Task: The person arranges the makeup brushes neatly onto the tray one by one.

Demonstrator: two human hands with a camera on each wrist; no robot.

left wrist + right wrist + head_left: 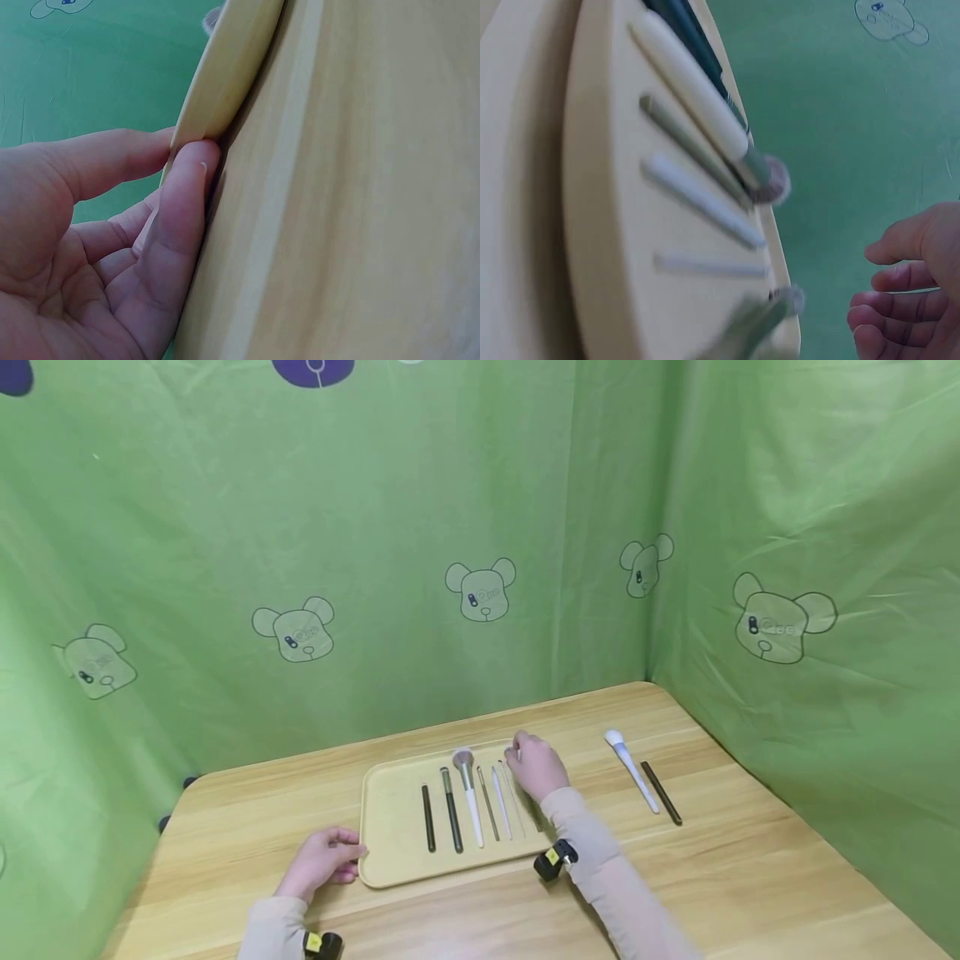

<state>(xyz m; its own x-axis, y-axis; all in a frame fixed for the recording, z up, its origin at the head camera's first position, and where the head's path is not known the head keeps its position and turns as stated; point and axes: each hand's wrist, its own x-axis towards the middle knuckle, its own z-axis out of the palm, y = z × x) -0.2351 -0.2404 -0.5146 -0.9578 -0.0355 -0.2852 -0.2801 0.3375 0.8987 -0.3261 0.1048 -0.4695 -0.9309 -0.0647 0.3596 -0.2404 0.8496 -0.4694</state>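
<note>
My left hand (321, 862) pinches the left rim of a yellow tray (393, 864); the left wrist view shows its thumb and a finger on the tray edge (232, 75). Over the tray's right end is my right hand (536, 764), fingers loosely bent and holding nothing in the right wrist view. Makeup brushes lie side by side on the tray: black-handled brushes (453, 814), a fluffy white-handled brush (472, 797), a thin brown brush (488, 803) and a slim white one (502, 802). Closest to my right hand is a blurred greenish brush (761, 322), partly hidden in the head view.
Right of the tray, a white brush (633, 774) and a dark stick-like tool (662, 793) lie on the wooden table (750, 877). Green curtains (390, 543) with bear prints hang behind the table and along its right side.
</note>
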